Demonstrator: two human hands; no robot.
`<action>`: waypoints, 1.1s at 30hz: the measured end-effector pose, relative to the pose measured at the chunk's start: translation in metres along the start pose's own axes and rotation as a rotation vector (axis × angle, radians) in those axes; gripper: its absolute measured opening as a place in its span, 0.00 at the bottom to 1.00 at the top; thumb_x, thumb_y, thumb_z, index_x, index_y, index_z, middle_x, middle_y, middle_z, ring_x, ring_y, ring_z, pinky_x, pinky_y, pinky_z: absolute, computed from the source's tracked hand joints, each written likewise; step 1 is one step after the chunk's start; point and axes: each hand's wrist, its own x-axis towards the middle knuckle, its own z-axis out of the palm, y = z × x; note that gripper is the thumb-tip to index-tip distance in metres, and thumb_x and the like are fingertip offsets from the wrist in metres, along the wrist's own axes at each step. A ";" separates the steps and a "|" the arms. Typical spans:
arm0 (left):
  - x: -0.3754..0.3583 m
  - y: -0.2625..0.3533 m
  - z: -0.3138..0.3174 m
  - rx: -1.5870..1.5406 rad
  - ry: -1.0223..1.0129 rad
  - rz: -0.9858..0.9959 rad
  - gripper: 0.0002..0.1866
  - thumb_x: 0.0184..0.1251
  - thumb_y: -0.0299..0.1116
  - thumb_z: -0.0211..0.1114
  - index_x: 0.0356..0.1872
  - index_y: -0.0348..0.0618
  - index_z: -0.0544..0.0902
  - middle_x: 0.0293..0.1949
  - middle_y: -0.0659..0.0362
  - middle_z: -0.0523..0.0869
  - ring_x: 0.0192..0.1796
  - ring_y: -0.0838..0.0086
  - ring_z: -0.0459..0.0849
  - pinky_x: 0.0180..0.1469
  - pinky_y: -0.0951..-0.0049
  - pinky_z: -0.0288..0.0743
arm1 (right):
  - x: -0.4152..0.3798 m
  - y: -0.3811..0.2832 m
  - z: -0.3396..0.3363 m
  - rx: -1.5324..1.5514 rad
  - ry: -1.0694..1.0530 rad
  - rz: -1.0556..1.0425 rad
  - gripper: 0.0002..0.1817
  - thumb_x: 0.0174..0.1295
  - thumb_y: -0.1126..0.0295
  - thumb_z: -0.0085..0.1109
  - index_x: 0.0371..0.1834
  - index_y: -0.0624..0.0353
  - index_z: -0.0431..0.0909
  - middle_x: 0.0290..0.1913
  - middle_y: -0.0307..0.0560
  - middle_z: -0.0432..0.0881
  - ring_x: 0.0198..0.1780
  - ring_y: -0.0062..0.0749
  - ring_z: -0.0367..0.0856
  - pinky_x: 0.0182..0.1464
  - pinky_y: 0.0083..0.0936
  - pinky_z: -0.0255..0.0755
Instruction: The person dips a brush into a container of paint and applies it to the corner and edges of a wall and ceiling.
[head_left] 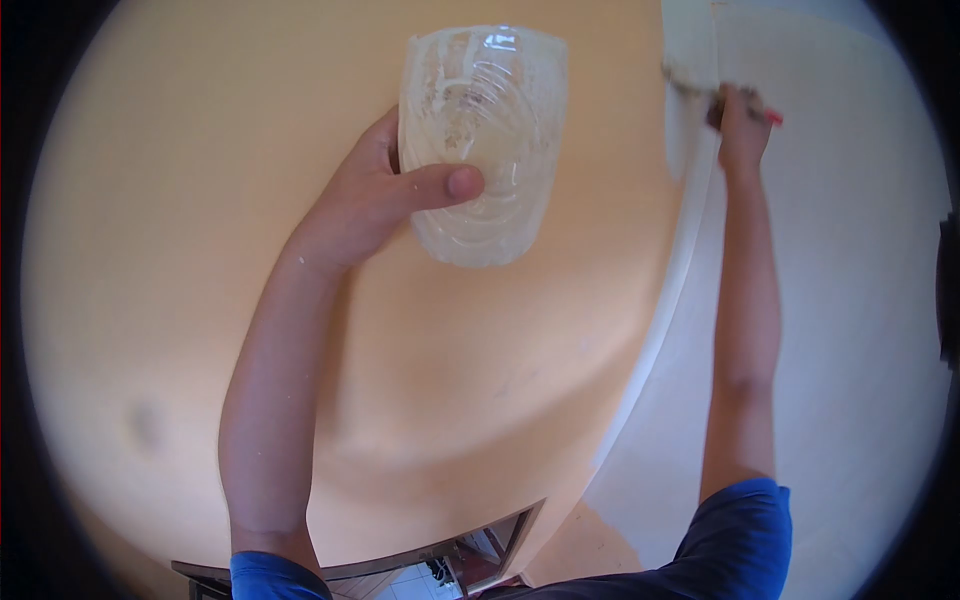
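My left hand [400, 190] grips a clear plastic container [490, 130] smeared with whitish paint, its thumb laid across the front. The container is held up before the orange-yellow wall [430, 380]. Higher up at the right, my right hand [742, 125] is closed around a paintbrush [686, 84] with a red handle end. The brush's bristles reach the pale strip beside the corner, where the orange wall meets the white one. Slight blur hides the exact contact of the bristles.
A white wall [850, 300] fills the right side, with an orange patch [585, 545] low near the corner. At the bottom, a dark-framed opening [450, 560] shows tiled floor beyond. A dark object [947, 290] stands at the far right edge.
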 end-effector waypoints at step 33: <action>-0.002 -0.003 0.003 -0.087 -0.092 0.030 0.38 0.49 0.44 0.69 0.56 0.32 0.63 0.50 0.51 0.74 0.52 0.67 0.75 0.54 0.68 0.70 | -0.171 0.004 -0.113 -0.049 -0.054 0.453 0.07 0.53 0.69 0.55 0.24 0.55 0.67 0.22 0.36 0.70 0.22 0.18 0.70 0.26 0.19 0.72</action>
